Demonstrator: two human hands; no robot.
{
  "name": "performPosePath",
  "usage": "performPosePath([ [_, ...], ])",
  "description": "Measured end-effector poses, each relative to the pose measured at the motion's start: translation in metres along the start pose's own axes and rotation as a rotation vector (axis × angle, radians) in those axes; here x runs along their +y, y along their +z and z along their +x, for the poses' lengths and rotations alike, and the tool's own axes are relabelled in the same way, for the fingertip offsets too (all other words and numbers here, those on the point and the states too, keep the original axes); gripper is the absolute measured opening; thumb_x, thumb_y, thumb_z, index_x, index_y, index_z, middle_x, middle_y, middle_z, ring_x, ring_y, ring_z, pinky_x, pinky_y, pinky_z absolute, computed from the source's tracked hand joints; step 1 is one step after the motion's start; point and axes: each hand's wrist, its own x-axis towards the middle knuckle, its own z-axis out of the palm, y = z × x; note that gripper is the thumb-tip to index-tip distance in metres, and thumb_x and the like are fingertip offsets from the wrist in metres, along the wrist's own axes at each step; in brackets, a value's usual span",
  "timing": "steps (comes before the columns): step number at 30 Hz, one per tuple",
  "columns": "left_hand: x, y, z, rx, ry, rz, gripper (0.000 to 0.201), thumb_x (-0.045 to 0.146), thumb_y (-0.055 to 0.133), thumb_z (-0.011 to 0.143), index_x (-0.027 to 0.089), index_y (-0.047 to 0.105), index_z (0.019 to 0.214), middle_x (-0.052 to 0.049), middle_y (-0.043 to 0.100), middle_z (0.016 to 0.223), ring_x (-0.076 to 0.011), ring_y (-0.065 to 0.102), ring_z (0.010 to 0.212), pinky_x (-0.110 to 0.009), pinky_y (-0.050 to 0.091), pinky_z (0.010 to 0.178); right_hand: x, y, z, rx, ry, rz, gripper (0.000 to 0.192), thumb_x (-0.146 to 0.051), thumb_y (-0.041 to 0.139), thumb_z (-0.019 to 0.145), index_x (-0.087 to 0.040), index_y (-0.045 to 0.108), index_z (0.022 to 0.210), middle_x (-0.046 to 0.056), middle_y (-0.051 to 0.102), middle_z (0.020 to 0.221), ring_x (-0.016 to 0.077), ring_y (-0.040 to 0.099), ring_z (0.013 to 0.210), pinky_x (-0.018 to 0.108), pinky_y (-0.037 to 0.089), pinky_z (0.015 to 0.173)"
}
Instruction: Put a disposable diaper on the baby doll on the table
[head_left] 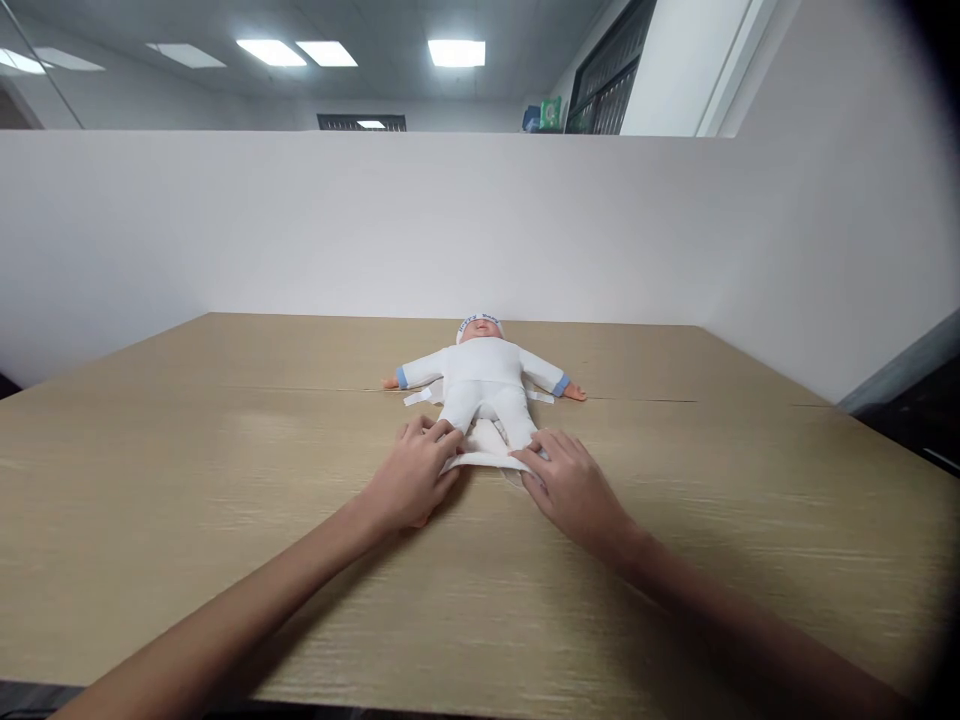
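As we look in, the white diaper [487, 459] is spread under the doll's legs, midway between the left and right edges of the table [225, 510], its near end stretched in a band toward the near edge. One tab [418, 397] pokes out on the side of the table's left edge, another [541, 397] toward the right. And here's the doll [483, 366], flat on its back in white clothes with blue cuffs [402, 378], arms flung wide, its white cap [464, 325] close to the far edge! Now to the hands: we see the left hand [426, 468] with fingers bent, pinching one end of that band, and the right hand [568, 487] gripping the other end, close by the doll's feet. Beyond the table's far edge we've got a plain white wall [450, 225], and over its top, a green bag [550, 113] and bright ceiling lights [457, 53].
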Motion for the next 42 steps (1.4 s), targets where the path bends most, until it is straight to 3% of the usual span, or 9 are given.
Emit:
performPosePath([
  [5,-0.013,-0.023,0.024,0.03,-0.087,-0.267,0.019,0.037,0.056,0.106,0.025,0.069,0.11,-0.004,0.076,0.103,-0.0297,0.063,0.103,-0.042,0.048,0.091,0.024,-0.012,0.027,0.029,-0.007,0.298,0.018,-0.018,0.054,0.109,-0.021,0.071,0.104,0.006,0.067,0.095,0.026,0.062,0.095,0.038,0.046,0.084],
  [11,-0.038,-0.04,0.075,0.109,-0.13,-0.499,0.04,0.058,0.055,0.106,0.022,0.073,0.11,-0.006,0.076,0.116,-0.03,0.066,0.113,-0.041,0.048,0.101,0.044,-0.017,0.082,0.158,0.118,0.599,0.024,-0.037,0.054,0.11,-0.022,0.065,0.093,0.008,0.065,0.104,0.0267,0.061,0.102,0.04,0.046,0.098],
  [16,-0.075,-0.03,0.132,0.124,-0.249,-0.693,0.059,0.07,0.056,0.102,0.019,0.072,0.128,-0.009,0.077,0.126,-0.0315,0.068,0.117,-0.041,0.05,0.104,0.078,-0.004,0.138,0.11,0.314,0.713,0.026,-0.041,0.055,0.107,-0.021,0.071,0.099,0.007,0.074,0.11,0.0268,0.063,0.105,0.038,0.048,0.099],
  [19,-0.1,-0.015,0.165,0.076,-0.272,-0.828,0.064,0.072,0.063,0.096,0.019,0.073,0.131,-0.01,0.078,0.13,-0.0329,0.069,0.12,-0.041,0.052,0.103,0.1,0.014,0.167,-0.006,0.445,0.859,0.029,-0.039,0.056,0.107,-0.021,0.075,0.118,0.004,0.08,0.114,0.0241,0.068,0.103,0.032,0.053,0.093],
  [22,-0.117,0.001,0.184,0.052,-0.349,-0.93,0.065,0.07,0.072,0.089,0.018,0.075,0.128,-0.012,0.08,0.132,-0.0353,0.07,0.124,-0.043,0.054,0.106,0.114,0.032,0.184,-0.14,0.571,1.038,0.03,-0.035,0.059,0.103,-0.019,0.077,0.12,0.005,0.084,0.111,0.0225,0.073,0.096,0.03,0.059,0.085],
  [27,-0.123,0.014,0.179,-0.025,-0.362,-1.116,0.068,0.07,0.08,0.085,0.017,0.078,0.128,-0.014,0.083,0.125,-0.0378,0.071,0.125,-0.046,0.054,0.11,0.12,0.045,0.178,-0.247,0.671,1.295,0.031,-0.037,0.067,0.101,-0.019,0.08,0.123,0.009,0.082,0.129,0.0234,0.077,0.114,0.029,0.064,0.096],
  [32,-0.117,0.016,0.156,-0.133,-0.361,-1.215,0.062,0.073,0.081,0.086,0.018,0.081,0.115,-0.013,0.083,0.117,-0.0356,0.075,0.117,-0.045,0.057,0.106,0.115,0.037,0.148,-0.285,0.688,1.426,0.032,-0.042,0.075,0.1,-0.022,0.08,0.125,0.008,0.079,0.139,0.0247,0.072,0.134,0.03,0.063,0.109],
  [37,-0.097,0.001,0.116,-0.273,-0.365,-1.293,0.046,0.066,0.084,0.089,0.021,0.077,0.099,-0.008,0.081,0.106,-0.0278,0.075,0.096,-0.038,0.059,0.084,0.097,0.013,0.111,-0.414,0.623,1.533,0.047,-0.057,0.087,0.092,-0.025,0.082,0.126,0.009,0.082,0.13,0.0333,0.075,0.127,0.042,0.067,0.108],
  [42,-0.092,-0.014,0.093,-0.241,-0.391,-1.245,0.049,0.067,0.081,0.092,0.022,0.075,0.112,-0.005,0.078,0.109,-0.0218,0.072,0.095,-0.033,0.057,0.083,0.102,0.0,0.091,-0.355,0.544,1.245,0.058,-0.068,0.087,0.087,-0.023,0.082,0.124,0.01,0.084,0.115,0.0303,0.079,0.108,0.041,0.068,0.092],
])
